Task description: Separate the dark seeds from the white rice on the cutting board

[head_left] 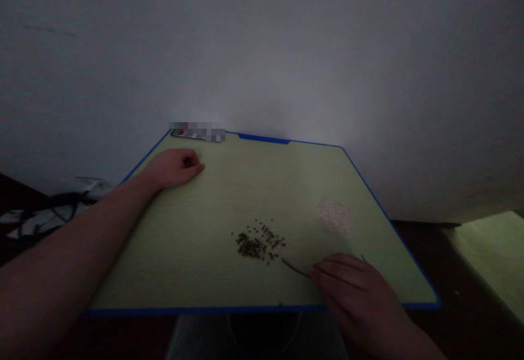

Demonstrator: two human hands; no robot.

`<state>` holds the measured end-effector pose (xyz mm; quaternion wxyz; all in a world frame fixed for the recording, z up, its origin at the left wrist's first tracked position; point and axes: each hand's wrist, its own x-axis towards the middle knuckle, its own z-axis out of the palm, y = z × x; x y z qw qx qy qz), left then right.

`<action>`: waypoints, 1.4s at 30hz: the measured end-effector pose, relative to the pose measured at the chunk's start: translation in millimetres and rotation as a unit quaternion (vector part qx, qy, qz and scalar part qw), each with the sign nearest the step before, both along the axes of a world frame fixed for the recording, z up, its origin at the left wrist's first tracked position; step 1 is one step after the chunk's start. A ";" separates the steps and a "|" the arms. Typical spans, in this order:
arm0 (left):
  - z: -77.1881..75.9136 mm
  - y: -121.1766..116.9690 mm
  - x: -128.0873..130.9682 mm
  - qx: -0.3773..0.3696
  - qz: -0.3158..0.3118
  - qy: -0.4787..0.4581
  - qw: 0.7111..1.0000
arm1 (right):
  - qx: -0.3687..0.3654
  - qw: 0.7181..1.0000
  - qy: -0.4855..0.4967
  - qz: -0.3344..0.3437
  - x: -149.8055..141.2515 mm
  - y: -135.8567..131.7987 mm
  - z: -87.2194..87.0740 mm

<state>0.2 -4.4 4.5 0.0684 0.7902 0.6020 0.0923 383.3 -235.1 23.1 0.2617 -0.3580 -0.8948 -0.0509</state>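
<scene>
The right hand (356, 289), nearest of all, lay palm down on the green board (184, 251), fingers pinched on a thin tool (295, 268) whose tip pointed at the dark green beans (257, 241) just beyond. Past its fingertips sat a separate white pile of rice (334, 217). A few pale grains seemingly remained among the beans, so sorting looked mostly done. Far across, the left hand (174, 166) rested loosely curled, holding nothing.

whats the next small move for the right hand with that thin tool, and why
Probably sweep the thin tool in the right hand left into the dark seed pile: its tip lies just short of the pile, and pale grains sit among the seeds, apart from the white pile.
</scene>
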 end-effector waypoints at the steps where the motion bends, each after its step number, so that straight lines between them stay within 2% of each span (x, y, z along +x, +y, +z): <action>1: -0.5 0.3 -0.4 0.002 0.001 0.002 1.000 | -0.001 1.000 0.003 0.005 0.5 -1.3 0.9; 15: 1.5 -0.1 0.6 -0.004 0.007 0.001 1.000 | 0.007 1.000 0.023 -0.010 -9.5 -5.4 0.2; 22: 0.6 0.0 1.8 -0.002 0.003 0.002 1.000 | -0.004 1.000 0.024 0.018 -17.6 -3.2 -1.0; 27: 0.0 0.3 1.0 0.003 -0.001 0.006 1.000 | -0.013 0.999 0.034 0.006 -20.1 -9.9 4.0; 33: -2.8 2.6 -1.9 0.007 -0.001 0.013 1.000 | -0.018 0.998 0.065 0.012 -23.3 -16.6 -1.1; 42: -3.4 3.7 -1.3 0.004 0.015 0.008 1.000 | -0.044 0.995 0.081 0.049 -31.9 -11.1 16.0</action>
